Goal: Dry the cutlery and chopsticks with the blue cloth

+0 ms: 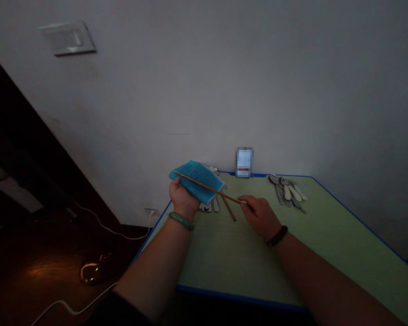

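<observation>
My left hand (183, 198), palm up, holds a blue cloth (202, 173) spread over its fingers, with the thumb on top. A thin brown wooden chopstick (204, 184) lies slanted across the cloth. My right hand (261, 216) pinches the chopstick's near right end between thumb and fingers. A second chopstick (229, 209) rests on the table just below, its far end hidden by the cloth. Behind and under my left hand, several pieces of cutlery (216, 204) show in part.
The green table (237, 262) has a blue edge and stands against a wall. At its back right lies a pile of spoons and other cutlery (287, 190). A phone (244, 162) leans upright on the wall. A white cable (122, 233) runs to a socket at left.
</observation>
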Motion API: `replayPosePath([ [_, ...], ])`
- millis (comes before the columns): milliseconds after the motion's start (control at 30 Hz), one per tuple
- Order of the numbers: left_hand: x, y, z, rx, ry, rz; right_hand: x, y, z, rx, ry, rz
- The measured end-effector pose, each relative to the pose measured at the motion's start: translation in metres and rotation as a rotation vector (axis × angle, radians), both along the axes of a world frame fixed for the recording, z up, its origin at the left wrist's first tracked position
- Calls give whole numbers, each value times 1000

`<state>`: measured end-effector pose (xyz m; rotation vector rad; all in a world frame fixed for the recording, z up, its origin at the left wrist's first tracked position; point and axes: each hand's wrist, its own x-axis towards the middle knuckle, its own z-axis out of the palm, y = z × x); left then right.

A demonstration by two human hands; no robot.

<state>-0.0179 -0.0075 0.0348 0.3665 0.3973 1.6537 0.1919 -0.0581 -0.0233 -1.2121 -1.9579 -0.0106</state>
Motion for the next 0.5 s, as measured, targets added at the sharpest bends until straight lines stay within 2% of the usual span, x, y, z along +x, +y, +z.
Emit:
replayPosePath([
  [267, -3, 3, -1, -3, -13, 22, 0, -1, 5, -19, 33, 117],
  [400, -3, 3, -2, -22, -17, 62, -1, -2, 5, -34, 24, 108],
  [500, -1, -1, 2, -3, -14, 25, -1, -2, 6, -35, 22, 84],
])
